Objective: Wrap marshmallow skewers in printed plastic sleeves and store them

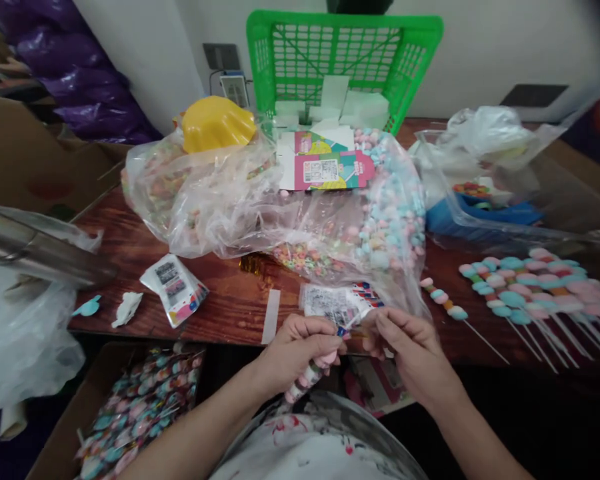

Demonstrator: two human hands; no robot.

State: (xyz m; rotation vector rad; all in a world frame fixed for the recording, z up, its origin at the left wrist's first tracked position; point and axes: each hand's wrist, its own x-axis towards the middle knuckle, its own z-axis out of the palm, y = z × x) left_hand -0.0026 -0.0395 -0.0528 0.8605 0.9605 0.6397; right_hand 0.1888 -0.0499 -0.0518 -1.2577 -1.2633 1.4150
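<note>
My left hand [300, 350] is closed around a marshmallow skewer [307, 380] in clear wrapping, its pink and pale pieces pointing down toward my lap. At the gathered neck of the wrapping, a small blue bit shows by my left thumb. Close beside it, my right hand [413, 347] pinches with thumb and fingers near the stick end; what lies between those fingertips is too small to make out. Just beyond my hands lies a stack of printed clear bags [325, 303]. An unwrapped marshmallow skewer [441, 299] rests to the right on the wooden table [220, 300].
More marshmallow skewers [535, 287] lie piled at the right. Large plastic bags of candy [395, 213] fill the middle, before a green basket [340, 40]. More printed bags [173, 287] lie left. Below the table edge, a box holds wrapped skewers [140, 407].
</note>
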